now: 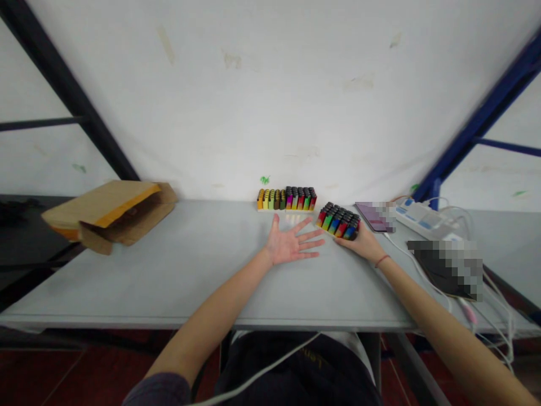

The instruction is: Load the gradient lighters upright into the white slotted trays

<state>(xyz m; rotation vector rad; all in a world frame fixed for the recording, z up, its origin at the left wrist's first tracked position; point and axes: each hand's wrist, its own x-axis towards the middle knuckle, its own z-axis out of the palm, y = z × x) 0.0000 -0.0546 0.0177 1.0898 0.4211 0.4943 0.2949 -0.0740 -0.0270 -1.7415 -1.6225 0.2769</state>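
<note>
My right hand [360, 241] grips the right end of a tray of lighters [337, 220], which is tilted at an angle to the wall; the lighters have multicoloured bodies and black tops. My left hand [293, 242] is spread wide with the palm showing, just left of that tray and holding nothing. Behind it, against the wall, stands a second tray of multicoloured lighters [301, 199]. Directly to its left is a tray of yellow, green and brownish lighters [271, 199].
An opened cardboard box [114, 211] lies on the left of the grey table [203, 270]. To the right are a phone [372, 216], a dark device [439, 268], a white power strip [422, 219] and loose white cables. Metal posts flank the table.
</note>
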